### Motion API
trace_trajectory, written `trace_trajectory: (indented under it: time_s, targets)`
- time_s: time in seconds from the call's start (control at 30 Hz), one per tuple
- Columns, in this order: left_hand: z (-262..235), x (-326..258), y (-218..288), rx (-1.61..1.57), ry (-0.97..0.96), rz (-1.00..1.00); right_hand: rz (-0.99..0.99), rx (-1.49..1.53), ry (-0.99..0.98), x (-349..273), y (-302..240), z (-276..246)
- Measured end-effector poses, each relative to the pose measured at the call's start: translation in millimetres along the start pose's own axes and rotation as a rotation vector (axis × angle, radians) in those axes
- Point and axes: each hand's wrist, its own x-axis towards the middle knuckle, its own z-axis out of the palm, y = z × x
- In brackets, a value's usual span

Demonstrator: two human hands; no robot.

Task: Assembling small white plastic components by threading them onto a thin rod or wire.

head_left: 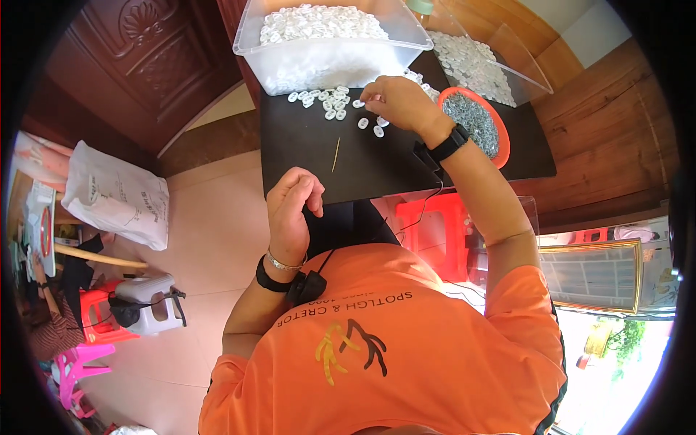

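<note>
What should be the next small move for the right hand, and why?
Perhaps the right hand should pinch the white oval piece at its fingers: this one appears nearest, with other loose pieces close by on the dark table.

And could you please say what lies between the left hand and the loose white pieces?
In the head view, a thin tan stick lies on the dark tabletop there.

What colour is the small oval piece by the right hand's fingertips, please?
The oval piece is white; it shows best in the head view.
</note>
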Motion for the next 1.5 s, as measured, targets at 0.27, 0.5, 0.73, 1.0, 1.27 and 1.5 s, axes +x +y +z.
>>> trace_trajectory:
  time_s: [0.27,0.5,0.73,1.0,1.27,1.5]
  targets:
    - [5,7,-5,0.011,0.020,-0.037,-0.325,-0.154,0.164,12,-27,23]
    - [-18,17,-7,-0.032,0.101,0.066,-0.379,-0.364,-0.048,8,-40,26]
    - [-48,56,32,0.320,0.060,0.185,-0.416,-0.190,0.060,-9,-5,3]
    - [-51,128,26,0.874,-0.156,0.335,-0.262,-0.268,-0.005,12,-7,4]
    - [-34,157,1,1.262,-0.401,0.219,-0.279,-0.383,0.036,24,-21,34]
    - [-14,142,-15,1.311,-0.534,0.186,-0.366,-0.304,0.145,6,-18,37]
